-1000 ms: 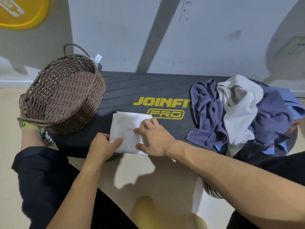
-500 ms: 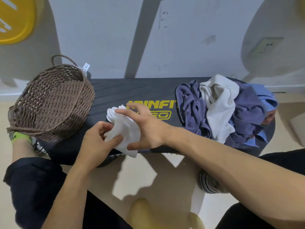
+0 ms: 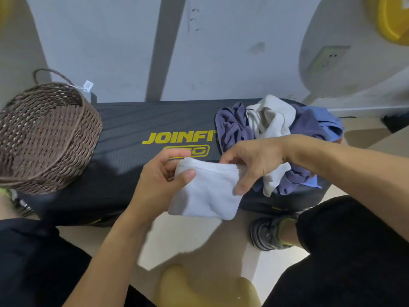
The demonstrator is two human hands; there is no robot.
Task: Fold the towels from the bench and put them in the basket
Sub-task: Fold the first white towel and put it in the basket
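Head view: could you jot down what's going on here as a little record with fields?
white towel: folded small, lifted off the bench
left hand: pinches the towel's left edge
right hand: pinches its right edge
basket: on the bench's left end, no towel visible inside
bench: black, yellow lettering
pile: unfolded towels, purple, white and blue, on the right end
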